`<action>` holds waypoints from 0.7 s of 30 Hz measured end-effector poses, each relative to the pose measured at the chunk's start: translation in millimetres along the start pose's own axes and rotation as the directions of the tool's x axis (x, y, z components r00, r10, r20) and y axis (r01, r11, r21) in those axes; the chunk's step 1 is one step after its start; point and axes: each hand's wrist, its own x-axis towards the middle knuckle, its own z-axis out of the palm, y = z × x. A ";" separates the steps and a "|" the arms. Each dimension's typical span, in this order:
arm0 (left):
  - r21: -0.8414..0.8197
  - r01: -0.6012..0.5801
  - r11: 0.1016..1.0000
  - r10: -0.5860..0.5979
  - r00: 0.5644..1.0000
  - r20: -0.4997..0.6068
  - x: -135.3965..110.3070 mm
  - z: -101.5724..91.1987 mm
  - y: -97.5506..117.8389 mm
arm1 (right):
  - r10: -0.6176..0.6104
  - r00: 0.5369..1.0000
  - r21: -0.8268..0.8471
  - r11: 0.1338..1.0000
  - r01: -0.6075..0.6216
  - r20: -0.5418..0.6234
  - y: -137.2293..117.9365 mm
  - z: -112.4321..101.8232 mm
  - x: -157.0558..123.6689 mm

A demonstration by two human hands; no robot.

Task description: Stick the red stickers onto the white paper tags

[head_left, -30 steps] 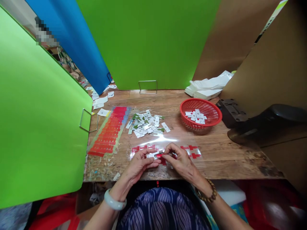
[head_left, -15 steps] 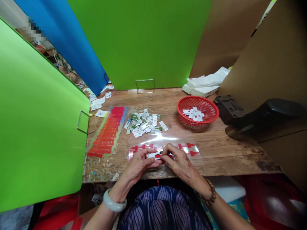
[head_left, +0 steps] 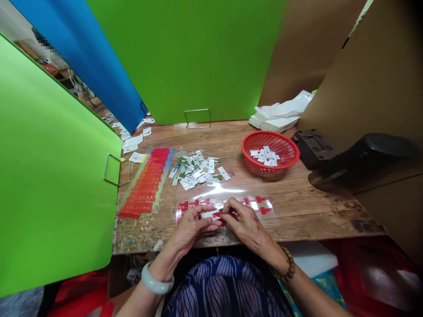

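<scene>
My left hand [head_left: 193, 221] is closed on the left end of a small white rectangular plate [head_left: 208, 214], thumb on top and fingers beneath. My right hand [head_left: 247, 223] pinches a red film piece [head_left: 217, 215] at the plate's right end; its fingertips partly hide it. Both hands are just above a clear plastic sheet [head_left: 214, 192] that bears rows of red T-shaped film pieces [head_left: 263, 199]. Beyond the sheet lies a loose pile of similar white plates [head_left: 194, 169], some with green parts showing.
A red plastic basket [head_left: 292, 163] at the right holds several white plates. Behind it is a stack of white sheets [head_left: 276, 121]; a dark metal tool [head_left: 350, 163] stands further right. An orange-red film strip [head_left: 142, 189] lies at the left. Green panels [head_left: 185, 57] wall the bench.
The hands keep nearly the same hold, with the white plate and red film between them. The whole view has shifted slightly.
</scene>
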 end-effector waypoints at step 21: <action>0.161 -0.138 0.977 0.154 0.983 -0.096 8.4 1.2 -8.2 | 0.063 0.994 0.033 0.998 -0.060 -0.087 -1.3 9.6 -2.2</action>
